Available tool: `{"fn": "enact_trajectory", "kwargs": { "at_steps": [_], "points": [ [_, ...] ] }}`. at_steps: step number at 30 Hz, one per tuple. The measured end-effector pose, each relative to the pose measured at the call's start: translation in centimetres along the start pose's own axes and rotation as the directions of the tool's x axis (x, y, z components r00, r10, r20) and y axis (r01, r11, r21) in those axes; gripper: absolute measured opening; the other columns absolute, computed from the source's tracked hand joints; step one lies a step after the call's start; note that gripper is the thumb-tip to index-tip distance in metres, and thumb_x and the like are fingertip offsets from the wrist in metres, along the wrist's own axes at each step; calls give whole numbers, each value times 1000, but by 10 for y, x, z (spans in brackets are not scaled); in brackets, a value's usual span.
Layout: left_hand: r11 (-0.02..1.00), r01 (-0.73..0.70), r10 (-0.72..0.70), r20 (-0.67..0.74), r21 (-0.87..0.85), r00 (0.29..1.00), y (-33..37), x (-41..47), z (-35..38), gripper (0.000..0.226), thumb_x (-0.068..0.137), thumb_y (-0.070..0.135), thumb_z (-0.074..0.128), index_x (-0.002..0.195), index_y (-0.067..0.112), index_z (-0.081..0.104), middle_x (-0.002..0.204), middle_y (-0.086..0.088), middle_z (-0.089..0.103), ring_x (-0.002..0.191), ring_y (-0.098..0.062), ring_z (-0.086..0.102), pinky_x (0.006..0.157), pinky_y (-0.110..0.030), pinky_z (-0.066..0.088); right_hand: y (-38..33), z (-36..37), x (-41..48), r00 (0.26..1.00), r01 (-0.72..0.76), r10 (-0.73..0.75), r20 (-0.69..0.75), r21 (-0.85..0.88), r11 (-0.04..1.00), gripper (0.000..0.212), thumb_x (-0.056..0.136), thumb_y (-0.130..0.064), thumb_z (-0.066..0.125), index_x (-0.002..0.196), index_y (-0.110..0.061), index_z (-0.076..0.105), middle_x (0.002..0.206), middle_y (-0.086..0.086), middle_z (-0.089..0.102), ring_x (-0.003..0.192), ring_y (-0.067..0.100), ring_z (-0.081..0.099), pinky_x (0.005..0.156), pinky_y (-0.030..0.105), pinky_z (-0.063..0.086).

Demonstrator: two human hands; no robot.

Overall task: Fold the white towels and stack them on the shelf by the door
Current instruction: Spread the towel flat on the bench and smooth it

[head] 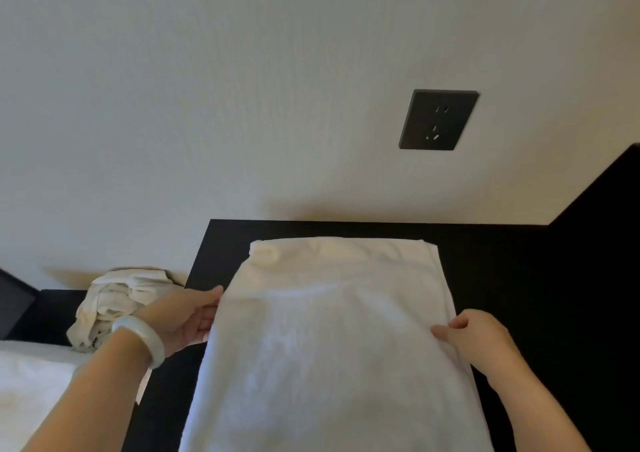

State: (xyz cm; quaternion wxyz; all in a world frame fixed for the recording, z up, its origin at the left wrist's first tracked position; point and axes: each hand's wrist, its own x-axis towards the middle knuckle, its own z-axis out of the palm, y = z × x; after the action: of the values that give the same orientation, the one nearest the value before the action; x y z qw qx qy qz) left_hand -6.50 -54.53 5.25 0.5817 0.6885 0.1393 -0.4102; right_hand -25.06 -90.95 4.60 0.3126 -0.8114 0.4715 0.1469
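Centrally, a white towel (332, 330) is spread flat on a black shelf top (502, 278) that is set against a pale wall (207, 105). Its far edge is laid close to the wall and parallel with it, and a small roll of cloth is seen at the far left corner. The near end of the towel is cut off by the lower edge of the view.

The towel's left edge is pinched by the left hand (187, 316), with the thumb laid on top and the fingers tucked under the cloth. A white bangle (145, 340) is worn on that wrist. The right edge is gripped by the right hand (474, 337), its thumb pressed on the upper face and its fingers curled at the border.

A crumpled heap of towels (117, 302) is piled to the left, beyond the left wrist, against the wall. White bedding (31, 382) is seen at the lower left. A dark socket (438, 119) is mounted on the wall above the shelf top.
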Motion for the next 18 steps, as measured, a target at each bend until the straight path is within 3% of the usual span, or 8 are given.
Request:
{"fn": "enact_trajectory", "kwargs": {
  "at_steps": [2,4,7,12,14,16,18],
  "points": [
    [998,12,-10,37,-54,999,-1,0,-5,30,101,19,48,105,-3,69,96,-19,72,76,-27,72,66,-34,59,3,-1,1,1000,22,-22,-1,45,999,18,85,-27,75,90,-18,60,92,3,62,82,17,59,70,32,47],
    [1000,13,-13,13,-4,1000,-1,1,-5,23,98,11,53,107,-4,68,99,-20,73,80,-28,73,68,-35,61,5,-4,1,999,39,-35,-28,135,990,13,86,-21,73,91,-15,63,93,5,64,85,21,61,73,36,49],
    [981,-11,26,-76,192,997,1,2,4,14,90,1,65,103,-3,70,98,-19,74,87,-30,72,77,-36,60,12,-5,2,999,9,2,-44,240,971,10,87,-15,71,91,-11,63,92,10,67,86,27,65,79,44,54],
    [898,-112,232,-241,425,942,-8,8,12,7,82,5,76,86,1,71,83,-17,74,82,-35,69,87,-45,57,21,-3,2,997,-35,59,-57,356,934,9,89,-10,69,91,-8,60,94,15,67,86,32,67,82,53,57],
    [928,-138,231,-244,345,942,-8,7,16,14,85,9,74,91,-2,69,87,-20,73,80,-34,69,79,-41,59,20,-3,2,996,-25,52,-67,360,933,12,88,-10,70,92,-11,59,94,12,66,87,30,66,83,52,57],
    [992,-94,112,-246,84,963,-6,7,16,22,94,19,65,95,-3,66,87,-19,71,78,-31,67,68,-36,57,18,0,2,996,-3,33,-77,364,931,17,87,-10,71,96,-14,57,97,8,63,90,26,64,85,49,56],
    [995,-48,29,-189,-93,982,-4,8,10,24,99,19,57,99,-4,66,86,-17,70,76,-29,66,62,-35,57,16,3,3,995,6,29,-93,362,932,23,88,-9,70,104,-16,55,101,5,61,94,24,62,87,45,54]
  ]
}}
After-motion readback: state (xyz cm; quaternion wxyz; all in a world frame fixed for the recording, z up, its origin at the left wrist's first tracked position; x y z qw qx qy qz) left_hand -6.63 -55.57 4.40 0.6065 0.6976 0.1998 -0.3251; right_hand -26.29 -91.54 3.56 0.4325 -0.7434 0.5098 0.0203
